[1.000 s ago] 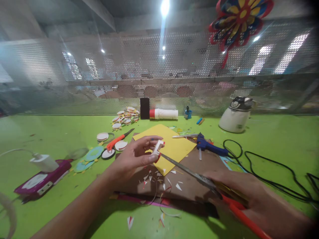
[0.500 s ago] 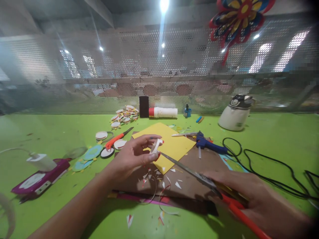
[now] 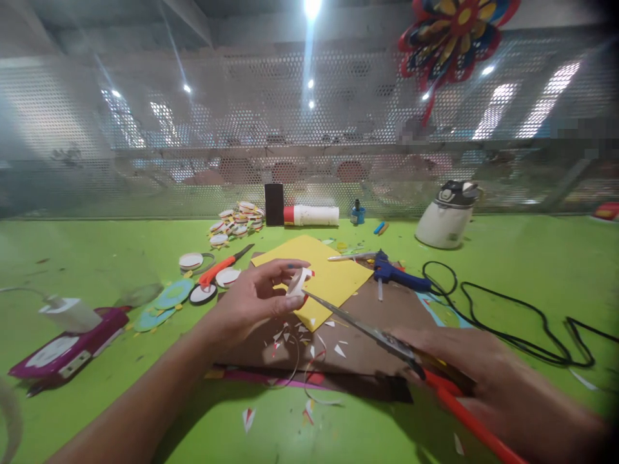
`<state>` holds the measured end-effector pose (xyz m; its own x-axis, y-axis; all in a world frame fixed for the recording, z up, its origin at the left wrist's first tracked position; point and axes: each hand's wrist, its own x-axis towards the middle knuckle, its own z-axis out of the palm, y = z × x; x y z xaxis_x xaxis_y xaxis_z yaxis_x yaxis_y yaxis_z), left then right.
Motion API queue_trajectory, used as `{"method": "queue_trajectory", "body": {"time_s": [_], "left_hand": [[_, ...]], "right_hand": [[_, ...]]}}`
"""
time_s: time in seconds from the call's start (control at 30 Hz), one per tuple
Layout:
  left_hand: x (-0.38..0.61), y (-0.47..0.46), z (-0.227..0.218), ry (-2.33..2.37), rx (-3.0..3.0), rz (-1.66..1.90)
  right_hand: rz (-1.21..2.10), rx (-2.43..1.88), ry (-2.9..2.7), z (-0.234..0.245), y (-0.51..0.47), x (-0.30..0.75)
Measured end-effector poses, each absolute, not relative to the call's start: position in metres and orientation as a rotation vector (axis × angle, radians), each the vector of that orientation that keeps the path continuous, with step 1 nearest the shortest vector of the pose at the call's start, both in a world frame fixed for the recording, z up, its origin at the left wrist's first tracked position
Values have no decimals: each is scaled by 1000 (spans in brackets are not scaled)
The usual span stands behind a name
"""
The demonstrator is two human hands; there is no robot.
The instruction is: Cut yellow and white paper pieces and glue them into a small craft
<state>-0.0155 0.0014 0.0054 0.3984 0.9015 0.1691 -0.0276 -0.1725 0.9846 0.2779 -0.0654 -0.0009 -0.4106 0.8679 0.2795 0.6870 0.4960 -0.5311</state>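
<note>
My left hand (image 3: pixel 256 293) pinches a small white paper ring (image 3: pixel 298 281) with red bits on its edge, between thumb and fingers. In my right hand (image 3: pixel 478 374) is a pair of scissors (image 3: pixel 367 328) with red-orange handles, blades pointing left. Their tip meets or nearly meets the ring's lower right edge; exact contact is hard to make out. Beneath lie a yellow sheet (image 3: pixel 338 277) and a brown board (image 3: pixel 377 348). White paper scraps (image 3: pixel 340 350) and thin curled strips (image 3: pixel 309 380) are scattered below the ring.
A blue glue gun (image 3: pixel 401 277) with a black cord (image 3: pixel 512 341) lies right. Left are an orange-handled knife (image 3: pixel 220 267), light-blue paper discs (image 3: pixel 171 295) and a purple power strip (image 3: pixel 72 351). Behind stand a pile of small white discs (image 3: pixel 239 222), a dark phone (image 3: pixel 274 205) and a kettle (image 3: pixel 445 216).
The whole view has shifted slightly, so things appear a little further left and higher. Both hands keep their holds, with the scissor tip still at the ring.
</note>
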Motion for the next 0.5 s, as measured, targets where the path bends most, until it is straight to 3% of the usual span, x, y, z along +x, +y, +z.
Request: {"method": "queue_trajectory", "body": {"time_s": [0.5], "left_hand": [[-15,2,5,821,1539,994]], "right_hand": [[392,-1362,-2406,9,-72,279]]}}
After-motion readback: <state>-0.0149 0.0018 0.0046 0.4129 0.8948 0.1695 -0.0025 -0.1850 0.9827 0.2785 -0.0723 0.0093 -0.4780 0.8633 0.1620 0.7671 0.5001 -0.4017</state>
